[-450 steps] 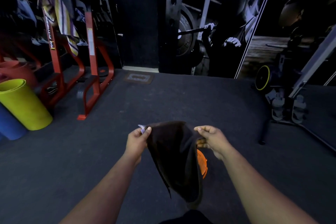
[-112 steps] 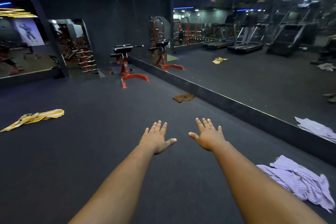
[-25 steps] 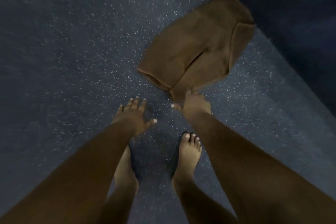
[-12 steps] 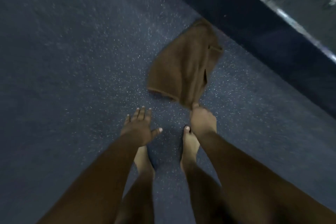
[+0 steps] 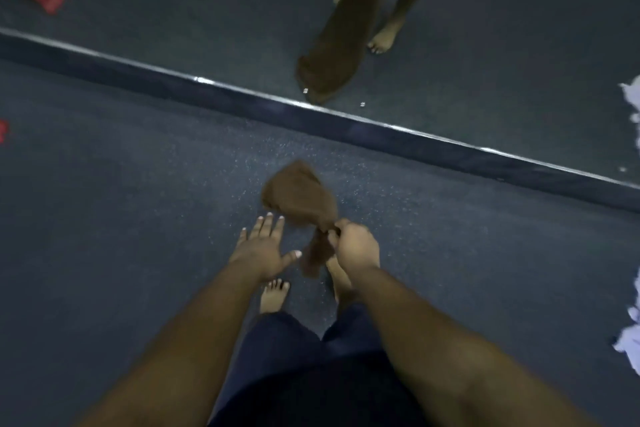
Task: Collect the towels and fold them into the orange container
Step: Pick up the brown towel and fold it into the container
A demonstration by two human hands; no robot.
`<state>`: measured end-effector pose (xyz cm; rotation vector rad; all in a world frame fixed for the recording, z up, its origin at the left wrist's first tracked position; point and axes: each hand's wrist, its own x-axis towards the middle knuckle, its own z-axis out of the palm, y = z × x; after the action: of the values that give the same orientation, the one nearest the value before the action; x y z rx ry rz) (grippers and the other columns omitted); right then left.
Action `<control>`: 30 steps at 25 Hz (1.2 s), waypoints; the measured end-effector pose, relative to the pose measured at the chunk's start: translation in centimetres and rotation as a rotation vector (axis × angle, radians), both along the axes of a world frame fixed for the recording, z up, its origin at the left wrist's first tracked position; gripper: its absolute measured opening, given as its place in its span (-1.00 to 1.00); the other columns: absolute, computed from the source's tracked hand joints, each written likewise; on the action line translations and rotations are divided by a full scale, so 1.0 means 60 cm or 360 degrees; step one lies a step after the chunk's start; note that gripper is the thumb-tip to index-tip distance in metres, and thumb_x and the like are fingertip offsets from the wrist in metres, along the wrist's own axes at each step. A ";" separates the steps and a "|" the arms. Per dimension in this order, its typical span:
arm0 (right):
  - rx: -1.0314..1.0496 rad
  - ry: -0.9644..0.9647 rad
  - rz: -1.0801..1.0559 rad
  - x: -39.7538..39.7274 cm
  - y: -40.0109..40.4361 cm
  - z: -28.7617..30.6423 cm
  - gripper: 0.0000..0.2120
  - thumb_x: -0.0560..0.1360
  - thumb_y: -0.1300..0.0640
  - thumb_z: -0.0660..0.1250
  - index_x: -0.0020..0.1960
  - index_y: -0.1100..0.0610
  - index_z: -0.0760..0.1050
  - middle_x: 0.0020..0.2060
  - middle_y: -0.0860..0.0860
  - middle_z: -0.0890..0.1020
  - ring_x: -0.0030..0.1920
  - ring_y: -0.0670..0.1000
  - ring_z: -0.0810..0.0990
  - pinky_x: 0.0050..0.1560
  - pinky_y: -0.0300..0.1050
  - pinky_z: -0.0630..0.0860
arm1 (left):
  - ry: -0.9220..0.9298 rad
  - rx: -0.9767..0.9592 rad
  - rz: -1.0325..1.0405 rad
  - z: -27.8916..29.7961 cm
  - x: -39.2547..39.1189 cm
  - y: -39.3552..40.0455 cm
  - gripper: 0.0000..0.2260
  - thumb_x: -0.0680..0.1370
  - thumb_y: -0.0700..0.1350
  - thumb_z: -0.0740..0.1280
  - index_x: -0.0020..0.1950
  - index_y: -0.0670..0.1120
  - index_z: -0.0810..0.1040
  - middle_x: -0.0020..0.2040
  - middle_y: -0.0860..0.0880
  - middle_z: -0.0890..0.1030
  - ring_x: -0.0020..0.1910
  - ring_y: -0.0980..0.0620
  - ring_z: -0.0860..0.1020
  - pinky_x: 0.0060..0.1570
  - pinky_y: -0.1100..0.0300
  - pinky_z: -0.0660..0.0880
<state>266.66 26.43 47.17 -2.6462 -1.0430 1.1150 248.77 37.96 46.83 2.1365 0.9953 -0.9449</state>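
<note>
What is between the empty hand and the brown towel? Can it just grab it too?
Nothing visible blocks it. The left hand is open right beside the brown towel, which the right hand grips by one end above the floor.

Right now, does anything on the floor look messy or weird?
Yes. A pale cloth lies crumpled on the floor at the right edge, not folded. The right hand holds the brown towel bunched up, and the left hand is open beside it. The second brown towel up top is only a mirror reflection.
</note>
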 end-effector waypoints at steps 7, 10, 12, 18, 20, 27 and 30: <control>0.0221 -0.0148 -0.0798 -0.034 -0.194 0.199 -0.80 0.62 -0.06 0.21 -0.06 0.06 0.39 -0.11 0.09 0.60 -0.03 0.19 0.60 -0.19 -0.03 0.41 | -0.0247 0.0238 -0.0719 0.174 0.044 -0.063 -0.14 0.58 0.44 0.05 0.67 -0.01 -0.24 0.67 -0.07 -0.23 0.65 -0.09 -0.18 0.60 -0.16 -0.13; 0.0248 -0.0244 -0.1096 -0.053 -0.305 0.259 -0.79 0.62 -0.08 0.21 -0.05 0.05 0.39 -0.15 0.05 0.57 -0.09 0.15 0.58 -0.21 -0.03 0.40 | -0.0290 0.0285 -0.1022 0.236 0.078 -0.139 -0.14 0.59 0.43 0.05 0.67 0.00 -0.24 0.67 -0.07 -0.23 0.65 -0.08 -0.18 0.59 -0.15 -0.14; 0.0268 -0.0302 -0.1283 -0.060 -0.381 0.285 -0.80 0.62 -0.09 0.21 -0.07 0.03 0.40 -0.17 0.04 0.56 -0.13 0.12 0.57 -0.24 -0.02 0.42 | -0.0310 0.0265 -0.1176 0.262 0.103 -0.197 -0.14 0.59 0.43 0.06 0.67 0.00 -0.25 0.67 -0.06 -0.24 0.65 -0.07 -0.20 0.60 -0.15 -0.16; 0.0337 -0.0537 -0.1855 -0.095 -0.684 0.347 -0.80 0.59 -0.08 0.23 -0.07 0.04 0.44 -0.15 0.04 0.58 -0.09 0.16 0.59 -0.22 -0.03 0.43 | -0.0493 0.0330 -0.1692 0.324 0.183 -0.460 -0.12 0.57 0.45 0.04 0.66 0.00 -0.26 0.67 -0.07 -0.23 0.65 -0.06 -0.18 0.60 -0.14 -0.13; 0.0337 -0.0573 -0.1979 -0.118 -0.793 0.360 -0.81 0.59 -0.07 0.22 -0.08 0.04 0.43 -0.18 0.01 0.55 -0.13 0.13 0.56 -0.24 -0.04 0.41 | -0.0533 0.0327 -0.1802 0.335 0.206 -0.563 -0.12 0.57 0.45 0.04 0.67 0.00 -0.25 0.67 -0.06 -0.23 0.65 -0.05 -0.18 0.60 -0.14 -0.13; 0.0258 -0.0756 -0.2465 -0.207 -1.215 0.392 -0.80 0.56 -0.07 0.24 -0.17 0.02 0.39 -0.23 0.00 0.57 -0.16 0.11 0.57 -0.26 -0.04 0.43 | -0.0723 0.0287 -0.2205 0.375 0.268 -0.998 -0.12 0.57 0.45 0.05 0.67 -0.01 -0.23 0.67 -0.06 -0.22 0.66 -0.05 -0.17 0.59 -0.11 -0.12; 0.0181 -0.0825 -0.2522 -0.233 -1.354 0.413 -0.80 0.56 -0.09 0.23 -0.12 0.02 0.42 -0.16 0.04 0.62 -0.07 0.14 0.61 -0.23 -0.04 0.44 | -0.0809 0.0249 -0.2429 0.393 0.281 -1.179 -0.13 0.58 0.45 0.04 0.67 -0.01 -0.23 0.67 -0.06 -0.22 0.66 -0.04 -0.17 0.59 -0.11 -0.12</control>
<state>252.65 -54.80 71.93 -2.4552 0.9564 -0.0061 265.60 -32.80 70.41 2.8822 -1.0503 -0.7556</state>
